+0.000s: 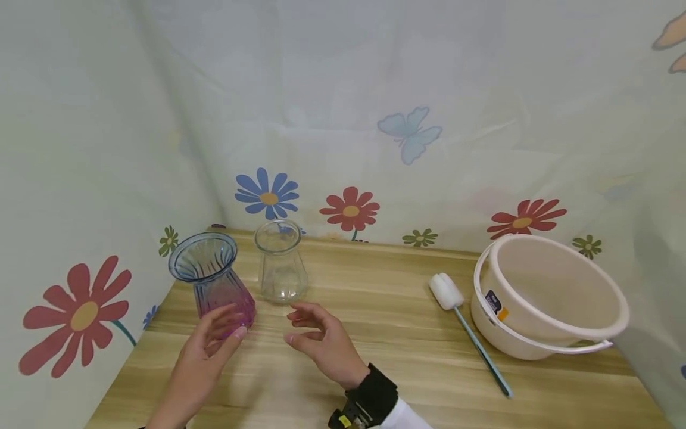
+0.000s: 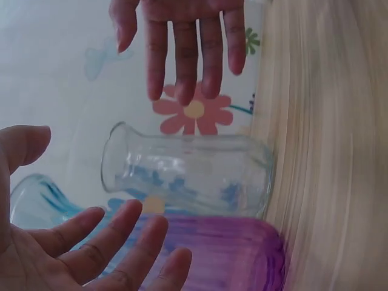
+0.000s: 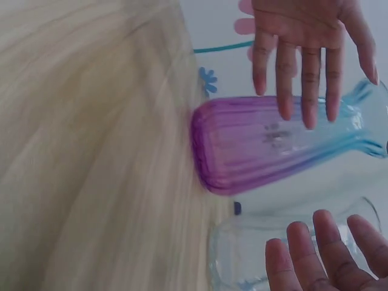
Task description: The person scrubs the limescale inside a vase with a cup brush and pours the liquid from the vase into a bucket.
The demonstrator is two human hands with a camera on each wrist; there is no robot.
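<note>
A ribbed glass vase [image 1: 222, 292], blue at its flared rim and purple at the base, stands upright at the left of the table. Just behind it and to the right is a smaller clear glass vase [image 1: 283, 271]. My left hand [image 1: 200, 351] is in front of the coloured vase, fingers spread and relaxed, overlapping its base in the head view. To the right, my right hand [image 1: 327, 342] hovers before the clear vase with loosely bent fingers. Both palms face each other, and neither holds anything, as the left wrist view shows with the clear vase [image 2: 194, 173] between them.
On the right stands a pale pink bucket [image 1: 536, 339] with a basin [image 1: 557, 286] set into it. A white sponge brush [image 1: 447, 292] with a teal handle lies beside it on the wooden table [image 1: 386, 357]. Flowered cloth [image 1: 343, 149] hangs behind and at the sides.
</note>
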